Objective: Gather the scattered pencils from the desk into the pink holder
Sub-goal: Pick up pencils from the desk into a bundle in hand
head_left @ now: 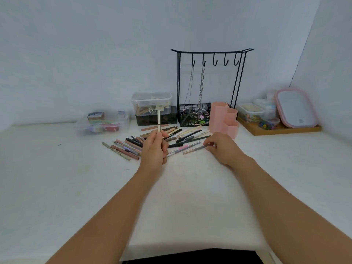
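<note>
- White desk (57, 178) meets pale walls in a corner.
- Left hand (154, 149) grips a cream pencil (159, 119) upright.
- Right hand (222, 147) pinches a grey pencil (194, 150) lying flat.
- Scattered pencils (133, 144) lie left of the pink holder (222, 119).

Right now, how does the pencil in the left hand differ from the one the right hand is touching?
The cream pencil stands nearly upright, lifted off the desk, gripped by the left hand; the grey pencil lies flat on the desk, with the right hand pinching one end. The cream pencil is pale all over; the grey pencil has a pinkish end. Both are slim sticks, neither yet in the pink holder.
</note>
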{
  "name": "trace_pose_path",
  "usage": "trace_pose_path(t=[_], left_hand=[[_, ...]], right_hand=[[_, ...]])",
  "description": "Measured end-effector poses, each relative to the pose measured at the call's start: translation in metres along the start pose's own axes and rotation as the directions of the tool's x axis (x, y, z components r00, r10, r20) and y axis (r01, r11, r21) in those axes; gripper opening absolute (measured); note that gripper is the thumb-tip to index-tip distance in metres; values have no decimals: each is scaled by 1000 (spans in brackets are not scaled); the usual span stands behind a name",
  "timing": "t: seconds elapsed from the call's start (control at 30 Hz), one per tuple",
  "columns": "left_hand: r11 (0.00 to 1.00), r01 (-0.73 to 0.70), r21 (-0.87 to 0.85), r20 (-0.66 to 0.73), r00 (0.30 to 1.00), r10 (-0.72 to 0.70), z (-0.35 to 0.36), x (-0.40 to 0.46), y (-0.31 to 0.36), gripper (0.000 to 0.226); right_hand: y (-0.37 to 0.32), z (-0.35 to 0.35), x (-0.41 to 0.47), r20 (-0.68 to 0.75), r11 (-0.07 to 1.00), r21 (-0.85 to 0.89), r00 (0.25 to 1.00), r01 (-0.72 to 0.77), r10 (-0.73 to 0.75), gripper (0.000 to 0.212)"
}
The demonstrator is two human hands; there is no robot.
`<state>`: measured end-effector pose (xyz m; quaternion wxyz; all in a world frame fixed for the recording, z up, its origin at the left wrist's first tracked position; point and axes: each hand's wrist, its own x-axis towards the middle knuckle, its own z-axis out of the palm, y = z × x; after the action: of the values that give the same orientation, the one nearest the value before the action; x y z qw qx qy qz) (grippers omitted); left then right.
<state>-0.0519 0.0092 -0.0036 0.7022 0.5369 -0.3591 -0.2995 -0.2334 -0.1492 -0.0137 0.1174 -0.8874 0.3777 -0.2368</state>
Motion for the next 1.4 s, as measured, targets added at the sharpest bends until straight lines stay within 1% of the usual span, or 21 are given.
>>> trace_pose_path(t=[0.1, 0.2, 0.27, 0.3, 0.33, 0.37, 0.43, 0.5, 0.57, 0.67, 0.83, 0.93, 1.0, 1.03, 1.07, 1.1, 1.13, 1.17, 1.23, 1.33, 1.4], left_hand=[[999, -9, 33, 4, 1000, 9, 0, 0, -1, 31], [998, 44, -37, 3, 999, -44, -1, 0, 2, 28], [990, 96, -99, 26, 995, -94, -1, 1, 2, 28], [989, 109, -104, 44, 993, -105, -1, 1, 1, 25], [989, 106, -101, 60, 993, -100, -1, 1, 0, 20], [992, 93, -91, 78, 993, -86, 0, 1, -2, 14], [995, 63, -80, 118, 992, -53, 2, 2, -6, 11], [997, 49, -60, 151, 988, -39, 2, 2, -8, 21], [998, 52, -45, 191, 981, -42, 2, 3, -8, 29], [996, 77, -39, 210, 975, -67, 2, 5, -10, 31], [992, -15, 125, 249, 968, -17, 4, 4, -10, 21], [986, -32, 166, 254, 967, -11, 6, 0, -8, 22], [988, -18, 153, 220, 975, -17, 5, 0, -9, 28], [991, 4, 135, 195, 980, -30, 5, 2, -10, 32], [994, 27, 108, 171, 984, -45, 5, 3, -10, 34], [996, 46, 82, 153, 986, -58, 4, 5, -9, 34], [997, 64, 50, 148, 986, -71, 4, 6, -7, 33], [997, 81, 17, 150, 985, -82, 3, 7, -5, 33], [996, 92, -11, 156, 984, -90, 1, 8, -1, 29], [994, 110, -12, 123, 987, -107, -3, 8, 2, 15], [993, 112, -25, 89, 990, -110, -5, 8, 4, 20]], right_hand=[[-1, -1, 0, 47, 1000, 17, 999, 6, -7, 8], [-5, -5, -4, 101, 995, 93, 994, 25, -34, 14], [-16, -11, -7, 24, 977, 211, 999, 26, -32, 11], [-26, -13, -9, -14, 947, 320, 1000, 20, -16, 9], [-39, -15, -11, -24, 886, 464, 1000, 16, -5, 9], [-52, -15, -13, -5, 785, 620, 1000, 6, -4, 11], [-76, -12, -15, 61, 527, 849, 998, -39, -26, 12], [-93, -5, -14, 119, 339, 935, 993, -102, -28, 12], [-102, 4, -13, 141, 272, 953, 990, -135, -3, 12], [-106, 19, -15, 118, 310, 943, 992, -124, 37, 9], [-105, 27, -15, 105, 328, 935, 988, -136, 110, 6], [-104, 28, -15, 123, 359, 920, 985, -159, 120, 6], [-98, 26, -10, 93, 400, 905, 986, -141, 137, 6], [-91, 24, -7, 36, 453, 884, 983, -115, 179, 6], [-81, 21, -3, -56, 560, 825, 973, -80, 222, 7], [-70, 20, 1, -164, 711, 701, 961, -45, 222, 10], [-60, 19, 3, -226, 850, 526, 960, -23, 166, 14], [-51, 19, 3, -221, 935, 354, 971, -4, 88, 18], [-39, 21, 3, -92, 988, 151, 996, 31, -17, 26], [-34, 25, 5, 9, 994, 94, 998, 63, -64, 32], [-35, 26, 8, 14, 994, 76, 997, 79, -81, 29]])
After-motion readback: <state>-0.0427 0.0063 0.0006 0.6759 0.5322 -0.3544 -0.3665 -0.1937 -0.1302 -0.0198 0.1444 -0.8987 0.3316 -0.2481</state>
